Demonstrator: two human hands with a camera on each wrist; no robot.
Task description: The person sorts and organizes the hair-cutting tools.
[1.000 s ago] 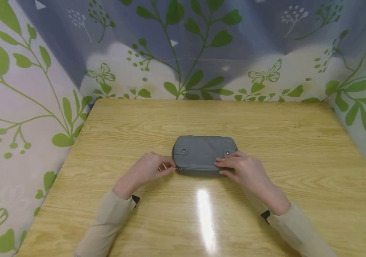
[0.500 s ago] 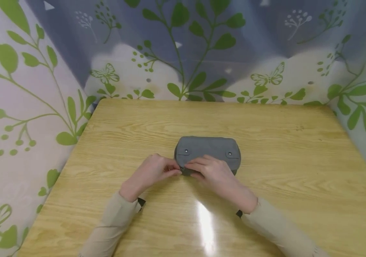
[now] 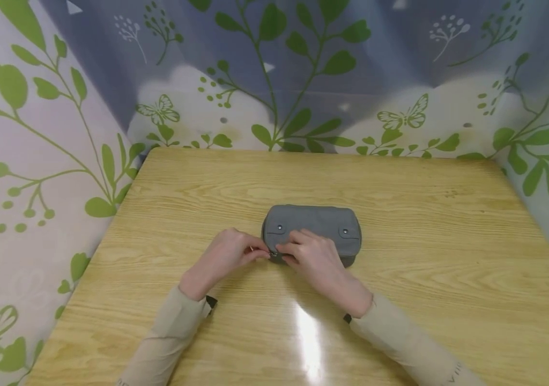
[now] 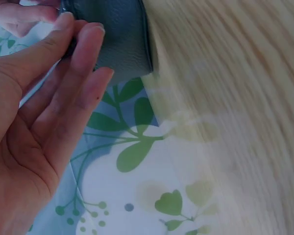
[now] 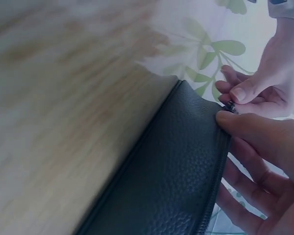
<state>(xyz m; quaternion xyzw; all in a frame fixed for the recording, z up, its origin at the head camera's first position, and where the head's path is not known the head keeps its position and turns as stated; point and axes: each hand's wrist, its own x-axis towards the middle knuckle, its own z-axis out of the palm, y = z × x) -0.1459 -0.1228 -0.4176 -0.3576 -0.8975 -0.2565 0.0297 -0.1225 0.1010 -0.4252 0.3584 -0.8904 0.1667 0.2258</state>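
Observation:
A grey zippered pouch with two metal snaps on its top flap lies on the wooden table. At its front left corner, my left hand pinches the small dark zipper pull between thumb and forefinger. Close beside it, my right hand pinches the pouch's front edge, thumb on the side wall and fingers over the top. The right wrist view shows zipper teeth running along that edge. In the left wrist view the fingers cover the zipper pull.
The light wood table extends around the pouch, with a bright light reflection in front. Curtains with a leaf and butterfly print hang behind the table and at both sides.
My right hand has moved left along the pouch's front edge, from near the right snap to beside my left hand. The left hand keeps its place at the corner.

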